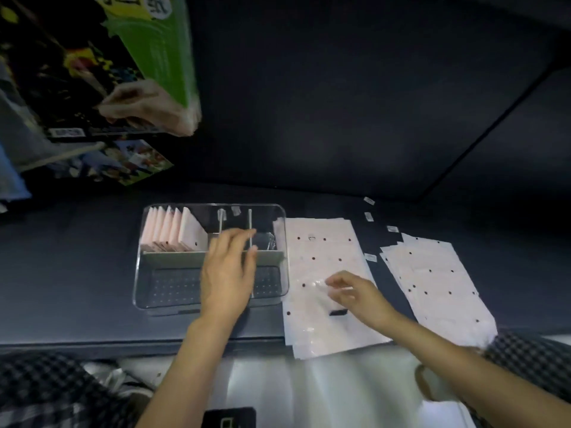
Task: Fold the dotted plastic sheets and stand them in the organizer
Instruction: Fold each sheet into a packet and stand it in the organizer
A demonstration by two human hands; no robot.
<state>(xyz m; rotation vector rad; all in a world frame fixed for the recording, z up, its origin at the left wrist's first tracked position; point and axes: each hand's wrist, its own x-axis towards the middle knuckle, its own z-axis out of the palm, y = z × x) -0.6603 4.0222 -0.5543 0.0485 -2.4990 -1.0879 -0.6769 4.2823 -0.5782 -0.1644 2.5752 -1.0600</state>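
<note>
Head view: I'm seeing the left hand [227,273] hovering over the clear organizer [139,267], fingers straight and spread, gripping nothing. Right hand [352,293] is pinching the top dotted sheet [321,251] of the flat stack just right of the organizer. Folded sheets [173,231] are standing in the organizer's back-left compartment. 2nd stack [432,273] is lying farther right on the dark table [340,118].

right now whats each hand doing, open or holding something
Left hand: open, fingers spread over the organizer, holding nothing.
Right hand: fingers pinch the top dotted sheet.
</note>
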